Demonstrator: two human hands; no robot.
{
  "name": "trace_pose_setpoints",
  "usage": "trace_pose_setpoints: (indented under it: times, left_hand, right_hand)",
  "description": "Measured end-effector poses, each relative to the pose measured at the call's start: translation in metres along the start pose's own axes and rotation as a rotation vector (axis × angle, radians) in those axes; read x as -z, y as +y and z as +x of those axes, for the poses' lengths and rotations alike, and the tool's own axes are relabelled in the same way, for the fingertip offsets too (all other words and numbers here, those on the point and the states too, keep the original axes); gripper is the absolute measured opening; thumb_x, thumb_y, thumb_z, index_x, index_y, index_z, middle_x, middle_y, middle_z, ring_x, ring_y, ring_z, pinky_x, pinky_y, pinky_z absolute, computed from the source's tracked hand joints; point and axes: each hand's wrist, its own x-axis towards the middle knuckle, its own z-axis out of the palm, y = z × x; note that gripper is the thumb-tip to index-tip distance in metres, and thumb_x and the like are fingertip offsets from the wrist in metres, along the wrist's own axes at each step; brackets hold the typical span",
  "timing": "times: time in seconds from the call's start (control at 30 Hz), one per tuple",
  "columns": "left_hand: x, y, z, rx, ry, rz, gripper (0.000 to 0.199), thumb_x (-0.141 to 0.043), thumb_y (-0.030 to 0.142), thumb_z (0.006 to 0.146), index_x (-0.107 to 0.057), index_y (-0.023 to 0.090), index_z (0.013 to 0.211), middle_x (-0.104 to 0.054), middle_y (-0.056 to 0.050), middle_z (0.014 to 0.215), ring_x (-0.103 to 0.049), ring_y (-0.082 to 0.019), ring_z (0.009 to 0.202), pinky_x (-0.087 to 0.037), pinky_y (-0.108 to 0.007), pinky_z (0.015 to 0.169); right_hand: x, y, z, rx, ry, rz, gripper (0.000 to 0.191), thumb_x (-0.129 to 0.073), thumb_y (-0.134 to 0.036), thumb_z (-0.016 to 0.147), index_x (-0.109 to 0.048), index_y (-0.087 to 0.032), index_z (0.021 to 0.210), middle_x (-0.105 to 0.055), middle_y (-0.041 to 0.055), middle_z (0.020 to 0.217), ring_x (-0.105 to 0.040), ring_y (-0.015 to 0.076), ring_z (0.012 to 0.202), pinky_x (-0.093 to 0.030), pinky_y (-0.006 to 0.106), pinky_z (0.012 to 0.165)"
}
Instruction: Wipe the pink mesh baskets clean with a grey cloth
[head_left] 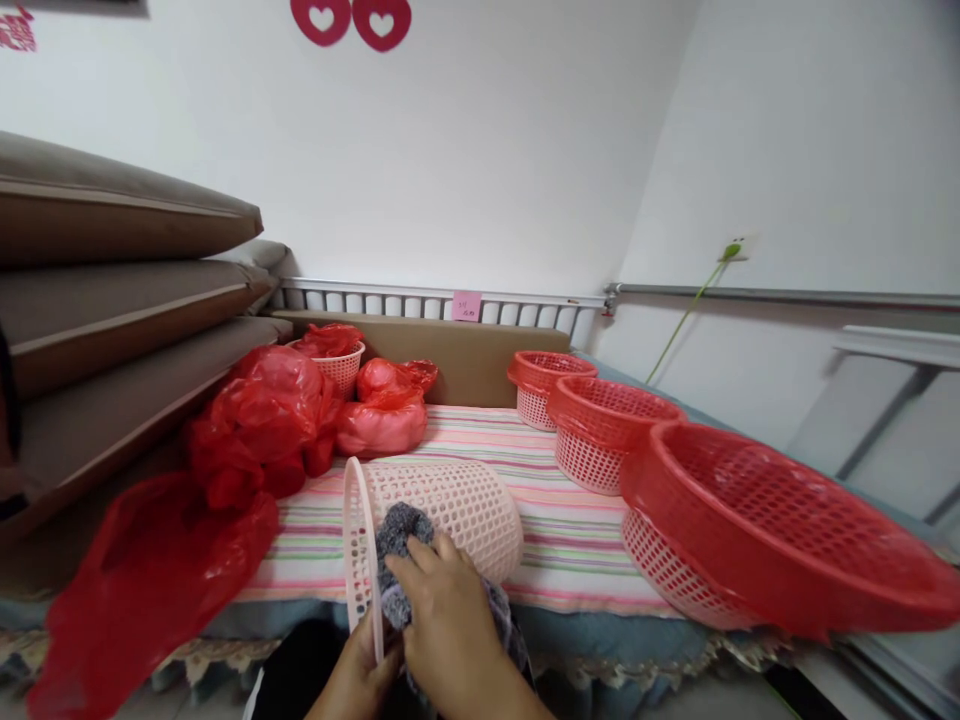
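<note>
A pale pink perforated plastic basket (pixel 480 500) lies tipped on its side at the bed's front edge, its mouth facing left. My left hand (pixel 364 665) grips its rim at the lower front. Pressed by my right hand (pixel 442 610), a dark grey fuzzy cloth (pixel 405 525) rests against the basket's outer wall. More of the cloth hangs below and behind my right wrist. The inside of the basket is mostly hidden from this angle.
To the right stand three baskets lined with red plastic bags (pixel 536 390), (pixel 592 440), (pixel 690 580). At left, red bags (pixel 262 410) bunch before another basket (pixel 345 372); one loose bag (pixel 165 570) drapes over the edge. Stacked cushions (pixel 112 310) rise beyond. Striped cloth (pixel 570 550) covers the bed.
</note>
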Motion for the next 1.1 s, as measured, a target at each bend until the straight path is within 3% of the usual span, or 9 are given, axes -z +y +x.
trace_pose_setpoints:
  times: [0.13,0.27,0.43,0.57,0.67,0.77,0.97,1.1]
  left_hand:
    - [-0.001,-0.007,0.002,0.068,-0.003,-0.108,0.061,-0.065,0.048,0.074,-0.052,0.023,0.128,-0.064,-0.013,0.123,-0.057,-0.034,0.114,-0.043,-0.047,0.097]
    - [0.001,-0.011,0.003,0.042,-0.033,-0.077,0.067,-0.063,0.051,0.076,-0.045,0.022,0.134,-0.061,-0.015,0.126,-0.055,-0.032,0.116,-0.037,-0.048,0.103]
    - [0.001,-0.012,0.003,0.061,0.0,0.007,0.066,-0.064,0.05,0.075,-0.047,0.022,0.132,-0.06,-0.015,0.127,-0.053,-0.033,0.118,-0.036,-0.048,0.104]
    - [0.001,-0.017,0.003,0.027,0.004,0.017,0.063,-0.064,0.05,0.075,-0.05,0.021,0.129,-0.063,-0.014,0.124,-0.055,-0.033,0.117,-0.036,-0.048,0.104]
    - [0.001,-0.021,0.003,0.024,0.018,0.004,0.063,-0.064,0.051,0.074,-0.052,0.02,0.128,-0.065,-0.015,0.121,-0.056,-0.033,0.116,-0.036,-0.049,0.104]
    - [0.001,-0.023,0.003,-0.002,0.011,-0.025,0.062,-0.064,0.051,0.074,-0.052,0.021,0.127,-0.065,-0.014,0.12,-0.056,-0.033,0.114,-0.035,-0.051,0.104]
    - [-0.003,-0.016,0.002,-0.006,-0.01,-0.116,0.057,-0.067,0.048,0.073,-0.056,0.022,0.122,-0.063,-0.013,0.124,-0.055,-0.033,0.116,-0.037,-0.05,0.102]
    - [-0.004,-0.003,-0.002,-0.012,0.041,-0.043,0.045,-0.073,0.042,0.067,-0.068,0.021,0.106,-0.069,-0.011,0.112,-0.05,-0.037,0.119,-0.032,-0.052,0.105]
  right_hand:
    - [-0.002,0.024,-0.002,-0.092,0.016,-0.113,0.051,-0.049,-0.013,0.071,-0.058,-0.026,0.12,-0.055,0.0041,0.128,-0.04,0.0298,0.12,-0.031,0.044,0.101]
    - [0.012,0.068,0.01,-0.236,0.085,-0.239,0.052,-0.046,-0.008,0.069,-0.062,-0.023,0.115,-0.063,0.0041,0.116,-0.05,0.025,0.109,-0.036,0.035,0.096]
    - [0.032,0.126,0.021,-0.502,0.101,-0.242,0.052,-0.043,-0.01,0.069,-0.062,-0.023,0.116,-0.066,0.0042,0.111,-0.056,0.023,0.102,-0.043,0.03,0.083]
    - [0.032,0.143,0.018,-0.597,0.112,-0.238,0.052,-0.041,-0.016,0.072,-0.059,-0.024,0.119,-0.067,0.0058,0.11,-0.059,0.0227,0.1,-0.044,0.03,0.078]
    - [0.026,0.138,0.018,-0.587,0.108,-0.223,0.053,-0.041,-0.016,0.071,-0.057,-0.023,0.121,-0.067,0.007,0.109,-0.059,0.0241,0.099,-0.044,0.031,0.078]
    - [0.021,0.117,0.023,-0.476,0.098,-0.18,0.055,-0.043,-0.012,0.067,-0.058,-0.021,0.119,-0.065,0.0062,0.113,-0.057,0.0235,0.104,-0.043,0.03,0.085]
    - [0.009,0.037,0.023,-0.14,0.06,-0.088,0.06,-0.044,-0.004,0.06,-0.062,-0.023,0.115,-0.065,0.0027,0.113,-0.053,0.0229,0.108,-0.037,0.033,0.096]
    - [-0.004,-0.004,0.013,-0.035,0.036,-0.02,0.058,-0.049,-0.008,0.062,-0.061,-0.022,0.116,-0.062,0.0047,0.119,-0.049,0.0266,0.113,-0.036,0.037,0.097]
